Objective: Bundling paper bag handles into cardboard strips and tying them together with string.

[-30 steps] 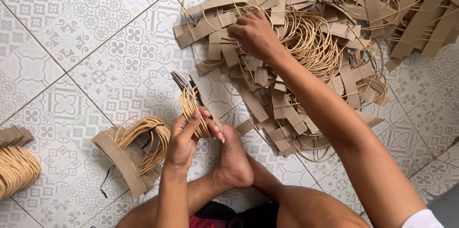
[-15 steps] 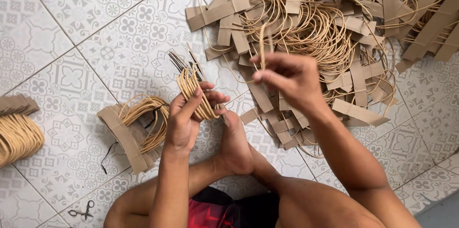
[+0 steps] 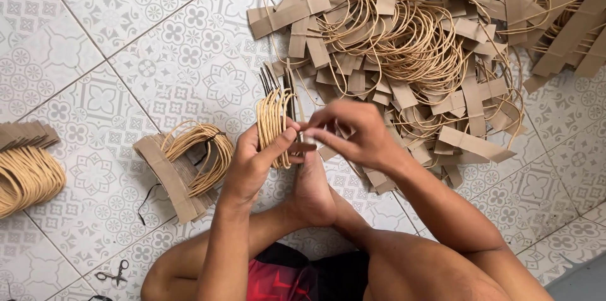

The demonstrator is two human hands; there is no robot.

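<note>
I sit on a tiled floor with my foot (image 3: 312, 190) in front of me. My left hand (image 3: 255, 159) grips a stack of tan paper-bag handles (image 3: 273, 125), cord loops on brown paper strips, held upright above my toes. My right hand (image 3: 353, 133) pinches one more brown strip (image 3: 328, 148) between its fingertips and presses it against the right side of that stack. Both hands meet just above my foot.
A big loose heap of handles (image 3: 429, 48) covers the floor at the upper right. A tied bundle of handles (image 3: 186, 165) lies to the left of my left hand, another bundle (image 3: 25, 171) at the left edge. Small scissors (image 3: 113, 272) lie at the lower left.
My right hand reached into the heap, lifted out one handle and has carried it back down to the stack in my left hand. The camera shifted a little.
</note>
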